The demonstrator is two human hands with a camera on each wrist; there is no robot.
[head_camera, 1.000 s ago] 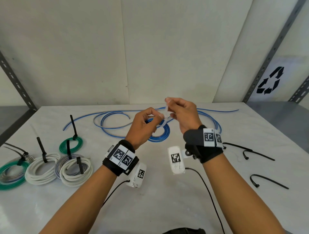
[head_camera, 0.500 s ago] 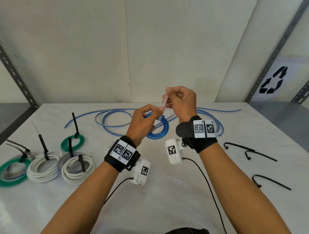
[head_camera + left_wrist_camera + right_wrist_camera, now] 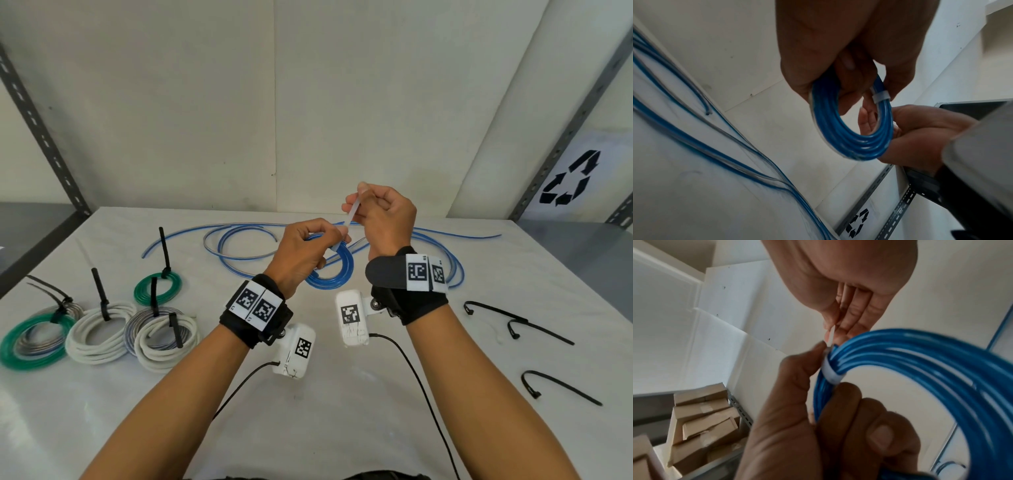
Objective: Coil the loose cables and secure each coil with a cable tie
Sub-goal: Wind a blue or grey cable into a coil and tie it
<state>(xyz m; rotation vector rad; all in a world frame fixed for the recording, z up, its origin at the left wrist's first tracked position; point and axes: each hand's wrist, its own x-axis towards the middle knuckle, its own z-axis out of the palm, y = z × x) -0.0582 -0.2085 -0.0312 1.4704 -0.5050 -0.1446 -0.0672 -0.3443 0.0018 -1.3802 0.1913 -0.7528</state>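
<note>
- Blue coil (image 3: 330, 270) is held up above the table (image 3: 342, 394) near its middle, its turns bunched under a white tie (image 3: 831, 372) that wraps one side of the ring.
- Left hand (image 3: 303, 255) grips the coil, fingers curled round the turns right beside the tie's band (thumb on one side, fingertips on the other, in the right wrist view).
- Right hand (image 3: 380, 216) sits higher and just right of the left, thumb and forefinger pinching the tie's free tail (image 3: 352, 212), which runs down at a slant to the coil; the other fingers are curled in.
- Loose blue cable (image 3: 239, 240) lies in wide loops on the far part of the table, behind both hands and out to the right.
- Tied coils lie at the near left: a small green one (image 3: 157, 291), two white ones (image 3: 99, 332) (image 3: 166, 342) and a green-and-grey one (image 3: 32, 342), each with a black tie sticking up.
- Three black ties (image 3: 561, 387) lie loose at the right, well apart from the hands.
- A recycling sign (image 3: 570, 178) shows on the wall at the far right.
</note>
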